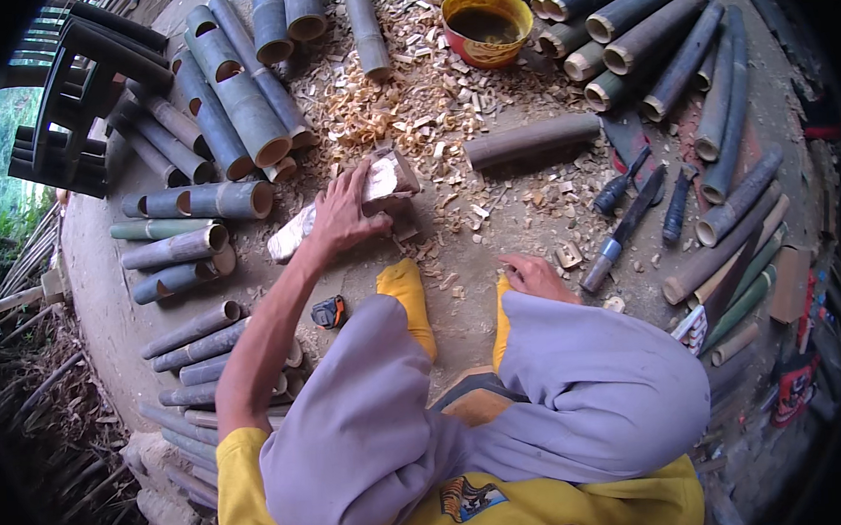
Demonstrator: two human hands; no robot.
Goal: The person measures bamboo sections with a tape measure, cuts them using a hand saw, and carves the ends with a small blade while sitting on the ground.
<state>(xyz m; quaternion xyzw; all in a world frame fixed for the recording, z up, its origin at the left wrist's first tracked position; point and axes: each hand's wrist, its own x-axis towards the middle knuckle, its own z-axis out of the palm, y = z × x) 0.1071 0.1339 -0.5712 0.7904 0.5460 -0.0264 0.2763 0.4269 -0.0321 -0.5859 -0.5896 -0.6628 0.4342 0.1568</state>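
Observation:
My left hand is closed over a pale, rough-cut wooden block, which lies slantwise on the ground ahead of my left foot. Under the block's right end is a darker piece, partly hidden by my fingers. Beside my right foot, in a yellow sock, my right hand hangs loosely with its fingers apart and nothing in them. To its right lie a knife with a grey handle and two dark-handled tools, one a chisel-like tool. A length of bamboo rests beyond.
Wood shavings cover the ground ahead. Cut bamboo tubes lie at left, some notched, with more bamboo tubes at right. A red and yellow bucket stands far ahead. Near my left knee sits a tape measure.

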